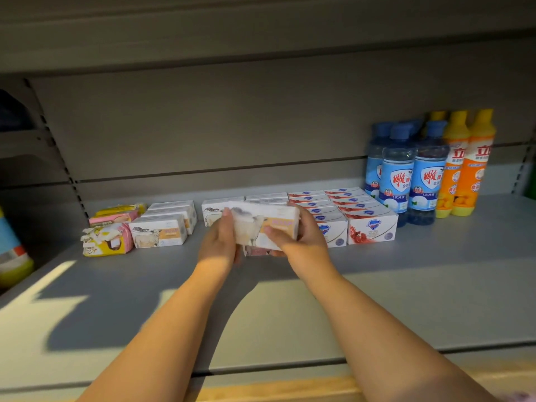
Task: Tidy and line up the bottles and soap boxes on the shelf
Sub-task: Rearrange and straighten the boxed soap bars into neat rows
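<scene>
A white soap box [265, 224] with a pale goat picture is held above the grey shelf [435, 271] at the middle. My left hand [219, 242] grips its left end and my right hand [298, 236] grips its right end. Behind it stand more white boxes [211, 211]. To the right lie two rows of red-and-white soap boxes [371, 227]. A row of white boxes [159, 233] sits on the left, beside yellow and pink soap packs [107, 239]. Blue bottles [426, 181] and orange bottles [464, 169] stand upright at the far right.
The shelf's back panel [232, 134] rises behind the goods, and another shelf board [261, 30] hangs overhead. A blue and green container [11, 250] shows at the left edge on the neighbouring bay. The shelf's front lip [261, 369] runs below my forearms.
</scene>
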`<state>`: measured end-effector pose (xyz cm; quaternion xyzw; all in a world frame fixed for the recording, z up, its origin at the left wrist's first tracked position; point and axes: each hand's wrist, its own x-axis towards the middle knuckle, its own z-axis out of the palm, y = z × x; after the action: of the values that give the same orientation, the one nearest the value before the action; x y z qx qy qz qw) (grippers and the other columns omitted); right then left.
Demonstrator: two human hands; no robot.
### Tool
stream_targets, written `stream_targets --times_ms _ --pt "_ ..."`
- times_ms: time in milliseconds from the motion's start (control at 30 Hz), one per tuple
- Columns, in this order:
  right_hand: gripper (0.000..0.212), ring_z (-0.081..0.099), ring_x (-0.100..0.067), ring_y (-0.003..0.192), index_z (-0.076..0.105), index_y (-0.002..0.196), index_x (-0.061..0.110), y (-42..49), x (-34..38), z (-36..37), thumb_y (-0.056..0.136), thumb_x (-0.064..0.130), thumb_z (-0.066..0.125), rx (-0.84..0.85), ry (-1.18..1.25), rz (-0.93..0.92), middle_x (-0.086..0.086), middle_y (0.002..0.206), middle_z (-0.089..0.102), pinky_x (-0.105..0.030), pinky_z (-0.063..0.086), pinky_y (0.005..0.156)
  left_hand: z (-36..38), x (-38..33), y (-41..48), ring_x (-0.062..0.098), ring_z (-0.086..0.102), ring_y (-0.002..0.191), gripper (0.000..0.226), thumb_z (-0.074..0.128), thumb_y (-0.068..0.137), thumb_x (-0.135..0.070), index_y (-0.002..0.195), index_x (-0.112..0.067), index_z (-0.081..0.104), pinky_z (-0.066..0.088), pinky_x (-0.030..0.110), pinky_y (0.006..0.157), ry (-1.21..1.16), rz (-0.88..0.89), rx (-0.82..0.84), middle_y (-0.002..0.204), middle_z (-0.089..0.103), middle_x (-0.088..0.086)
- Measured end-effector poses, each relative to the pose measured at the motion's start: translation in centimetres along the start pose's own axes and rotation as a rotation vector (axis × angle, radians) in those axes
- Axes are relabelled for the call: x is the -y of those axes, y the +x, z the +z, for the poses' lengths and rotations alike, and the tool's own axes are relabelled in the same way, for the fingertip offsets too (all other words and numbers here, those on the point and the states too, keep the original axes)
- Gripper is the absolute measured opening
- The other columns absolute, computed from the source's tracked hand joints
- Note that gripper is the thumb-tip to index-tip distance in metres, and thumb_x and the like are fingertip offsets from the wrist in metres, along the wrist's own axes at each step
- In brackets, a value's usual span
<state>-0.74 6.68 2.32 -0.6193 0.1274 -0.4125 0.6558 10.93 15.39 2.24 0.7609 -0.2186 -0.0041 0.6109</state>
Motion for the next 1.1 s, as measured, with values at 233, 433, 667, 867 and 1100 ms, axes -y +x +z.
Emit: stream_targets --times_ms 233,433,667,867,1100 --pt "0.076 0.057 -0.018 0.117 0.038 0.140 0.021 -0.2 -0.3 0.0 0.075 0.015 0.077 0.012 0.078 -0.002 -0.004 0.132 0.055 -0.044 0.049 0.096 0.0 -1.0 -0.8 0.018 0.058 0.052 0.031 0.045 0.098 -0.039 0.089 -0.010 0.055 0.052 0.029 0.054 -0.387 -0.087 0.210 0.071 0.061 0.007" --pt "0.062 0.059 -0.009 0.102 0.056 0.119 0.031 -0.7 -0.6 0.5 0.066 0.015 0.084 0.091 -0.258 -0.291 0.006 0.112 0.062 -0.018 0.050 0.084 -1.1 -1.2 -1.6 0.011 0.028 0.032 0.047 0.022 0.095 -0.032 0.069 -0.012 0.055 0.021 0.012 0.038 -0.442 -0.610 0.688 0.045 0.039 0.005" --pt "0.054 0.064 0.006 0.087 0.057 0.110 0.037 -0.6 -0.3 0.2 0.069 0.014 0.081 0.094 -0.205 -0.241 0.029 0.090 0.067 -0.012 0.051 0.072 -1.0 -1.2 -1.6 0.010 0.033 0.032 0.059 0.030 0.093 -0.048 0.066 -0.008 0.063 0.028 0.012 0.033 -0.540 -0.750 0.941 0.048 0.039 0.005" --pt "0.083 0.057 0.007 0.104 0.043 0.122 0.039 -0.6 -0.5 0.1 0.062 -0.002 0.083 0.227 -0.137 -0.119 0.011 0.118 0.059 -0.009 0.048 0.074 -1.0 -0.9 -0.3 0.016 0.056 0.066 0.032 0.037 0.099 -0.035 0.108 -0.014 0.060 0.042 0.023 0.054 -0.643 -0.535 0.528 0.091 0.063 0.008" --pt "0.073 0.060 -0.001 0.089 0.034 0.108 0.031 -0.5 -0.7 -0.2 0.064 -0.002 0.081 0.078 -0.182 -0.125 0.006 0.105 0.058 -0.011 0.048 0.077 -1.7 -1.3 0.0 0.008 0.060 0.062 0.005 0.063 0.088 -0.024 0.091 -0.020 0.065 0.046 0.017 0.050 -0.548 -0.152 0.331 0.075 0.069 -0.004"
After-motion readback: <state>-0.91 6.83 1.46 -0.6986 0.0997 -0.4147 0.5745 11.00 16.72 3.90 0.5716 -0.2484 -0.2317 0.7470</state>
